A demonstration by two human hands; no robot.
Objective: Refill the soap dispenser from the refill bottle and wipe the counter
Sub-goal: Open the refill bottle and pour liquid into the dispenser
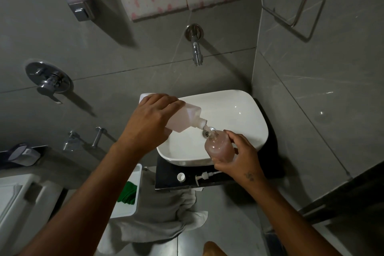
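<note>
Left hand (154, 117): wrapped over the body of the refill bottle (182, 117), fingers curled round it, tipping it neck-down over the sink (245, 110). Its open spout sits just above, or touching, the mouth of the soap dispenser (220, 147); which of the two cannot be told.

Right hand (239, 157): closed round the lower half of the dispenser, holding it tilted over the basin with its neck toward the spout.

Handling, as judged: the refill bottle looks like thin, squeezable plastic, so a firm grip at mid-body may force soap out faster than intended. The dispenser appears clear and rigid, possibly glass; if so it is breakable against the basin, and any spill would make it slippery. A grip low on its body, as now, seems sound. It shows pinkish liquid well up its sides.

On the dark bench (166, 181) in front of the sink lie a white cap (181, 177) and the pump (204, 176), apart from each other.

Not determinable: whether liquid is flowing, as no stream is visible; the level inside the refill bottle, hidden by the hand. A green cloth (127, 193) lies in a white bin (137, 174) beside the bench, partly cut off by the left arm.
</note>
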